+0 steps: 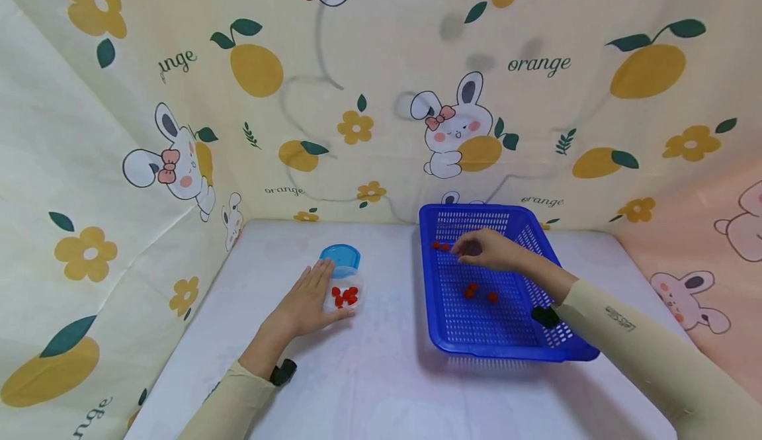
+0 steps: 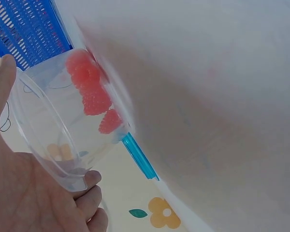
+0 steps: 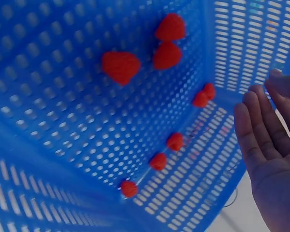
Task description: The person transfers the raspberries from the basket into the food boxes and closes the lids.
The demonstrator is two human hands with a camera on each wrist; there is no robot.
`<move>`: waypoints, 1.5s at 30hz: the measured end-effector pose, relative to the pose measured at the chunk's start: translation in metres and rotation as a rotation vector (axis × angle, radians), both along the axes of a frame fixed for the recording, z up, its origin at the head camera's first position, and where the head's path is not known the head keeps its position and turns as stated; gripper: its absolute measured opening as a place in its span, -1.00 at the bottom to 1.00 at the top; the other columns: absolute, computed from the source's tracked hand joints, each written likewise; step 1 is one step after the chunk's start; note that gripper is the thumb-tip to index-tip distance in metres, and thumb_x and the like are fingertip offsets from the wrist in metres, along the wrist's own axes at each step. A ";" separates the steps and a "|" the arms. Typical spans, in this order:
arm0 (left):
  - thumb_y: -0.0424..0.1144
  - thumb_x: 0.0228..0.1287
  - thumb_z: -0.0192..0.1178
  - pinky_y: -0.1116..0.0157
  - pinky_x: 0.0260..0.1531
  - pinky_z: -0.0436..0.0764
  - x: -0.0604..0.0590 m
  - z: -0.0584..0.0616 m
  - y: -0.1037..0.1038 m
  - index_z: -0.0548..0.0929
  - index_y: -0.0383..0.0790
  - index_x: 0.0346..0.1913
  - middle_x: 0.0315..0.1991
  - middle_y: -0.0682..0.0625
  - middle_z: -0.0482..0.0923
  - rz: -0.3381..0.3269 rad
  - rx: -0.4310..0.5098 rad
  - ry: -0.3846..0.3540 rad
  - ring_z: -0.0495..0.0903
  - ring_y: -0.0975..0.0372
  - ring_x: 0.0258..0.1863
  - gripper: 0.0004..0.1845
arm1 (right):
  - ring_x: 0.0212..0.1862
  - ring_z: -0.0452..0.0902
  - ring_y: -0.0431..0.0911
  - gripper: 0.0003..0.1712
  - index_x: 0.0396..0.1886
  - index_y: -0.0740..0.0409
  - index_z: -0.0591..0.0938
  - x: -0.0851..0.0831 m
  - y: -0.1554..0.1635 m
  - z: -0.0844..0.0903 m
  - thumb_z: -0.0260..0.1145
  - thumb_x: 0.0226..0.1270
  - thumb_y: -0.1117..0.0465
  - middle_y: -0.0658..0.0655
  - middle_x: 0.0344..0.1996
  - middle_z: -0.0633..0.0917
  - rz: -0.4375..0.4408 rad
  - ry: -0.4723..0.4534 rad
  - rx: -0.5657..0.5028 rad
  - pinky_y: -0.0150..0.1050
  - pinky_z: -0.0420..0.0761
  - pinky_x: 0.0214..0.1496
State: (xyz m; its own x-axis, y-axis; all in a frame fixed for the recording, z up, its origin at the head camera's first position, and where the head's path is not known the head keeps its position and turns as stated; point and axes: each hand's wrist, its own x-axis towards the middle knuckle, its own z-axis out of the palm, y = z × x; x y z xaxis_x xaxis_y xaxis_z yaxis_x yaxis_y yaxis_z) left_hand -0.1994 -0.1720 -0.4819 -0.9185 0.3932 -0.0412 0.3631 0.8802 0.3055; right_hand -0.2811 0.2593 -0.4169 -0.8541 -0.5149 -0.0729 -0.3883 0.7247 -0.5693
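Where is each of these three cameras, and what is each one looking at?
Head: worn on the head, looks down at the table; shows both forearms, left hand, right hand.
Left wrist: looks past the palm at the clear cup of raspberries.
Right wrist: looks into the blue basket; fingers show.
All three views show the basket.

Small red raspberries [image 1: 472, 290] lie scattered inside the blue perforated plastic basket [image 1: 464, 334]; several more sit in the clear plastic tub [image 1: 345, 296].
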 end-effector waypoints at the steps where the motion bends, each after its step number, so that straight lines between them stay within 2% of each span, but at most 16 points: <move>1: 0.47 0.30 0.28 -0.12 0.69 -0.05 -0.001 -0.001 0.000 0.00 -0.36 0.73 0.74 -0.25 -0.03 0.001 -0.005 0.002 -0.09 -0.12 0.74 0.28 | 0.05 0.76 0.06 -0.79 0.06 0.17 0.80 0.000 0.001 -0.001 0.44 0.51 0.31 0.19 0.00 0.82 -0.001 -0.007 0.009 0.02 0.78 0.17; 6: 0.46 0.30 0.28 -0.14 0.69 -0.04 -0.001 0.001 0.000 0.01 -0.38 0.72 0.74 -0.26 -0.02 0.002 0.001 0.000 -0.08 -0.13 0.74 0.27 | 0.02 0.76 0.01 -0.79 0.08 0.23 0.79 -0.001 0.008 -0.009 0.41 0.53 0.31 0.11 -0.06 0.82 -0.003 -0.024 0.049 0.01 0.78 0.17; 13: 0.46 0.33 0.25 -0.11 0.70 -0.05 0.001 0.005 0.000 -0.01 -0.35 0.73 0.75 -0.23 -0.04 0.013 -0.014 -0.025 -0.10 -0.11 0.74 0.26 | -0.01 0.76 0.02 -0.81 0.04 0.28 0.78 0.001 0.016 -0.018 0.41 0.52 0.33 0.14 -0.09 0.83 0.032 -0.023 0.062 0.03 0.78 0.15; 22: 0.45 0.32 0.26 -0.11 0.70 -0.07 0.000 0.001 -0.002 -0.02 -0.35 0.73 0.75 -0.24 -0.05 0.013 -0.011 -0.010 -0.10 -0.11 0.74 0.26 | -0.05 0.73 -0.06 -0.84 -0.01 0.19 0.79 0.001 0.025 -0.023 0.44 0.48 0.34 0.01 -0.16 0.80 0.036 -0.099 0.095 -0.03 0.78 0.12; 29: 0.44 0.33 0.27 -0.13 0.69 -0.04 0.000 0.002 -0.001 0.00 -0.38 0.72 0.74 -0.26 -0.02 0.004 -0.004 -0.010 -0.08 -0.13 0.74 0.25 | -0.10 0.66 -0.10 -0.85 -0.03 0.22 0.76 0.002 0.026 -0.028 0.45 0.45 0.38 0.01 -0.19 0.76 0.092 -0.173 0.097 -0.10 0.75 0.07; 34: 0.46 0.34 0.25 -0.11 0.69 -0.07 -0.001 0.002 0.000 -0.02 -0.36 0.73 0.75 -0.23 -0.04 0.003 -0.018 -0.019 -0.10 -0.11 0.74 0.26 | -0.10 0.64 -0.11 -0.85 -0.05 0.19 0.76 0.003 0.026 -0.031 0.46 0.44 0.38 0.00 -0.20 0.75 0.087 -0.230 0.109 -0.13 0.73 0.06; 45: 0.48 0.32 0.24 -0.09 0.69 -0.08 -0.001 0.002 0.001 -0.02 -0.34 0.74 0.75 -0.21 -0.05 0.003 -0.025 -0.024 -0.12 -0.09 0.75 0.27 | -0.14 0.62 -0.10 -0.88 -0.09 0.14 0.75 0.001 0.026 -0.034 0.46 0.45 0.36 0.01 -0.23 0.74 0.086 -0.246 0.113 -0.16 0.70 0.02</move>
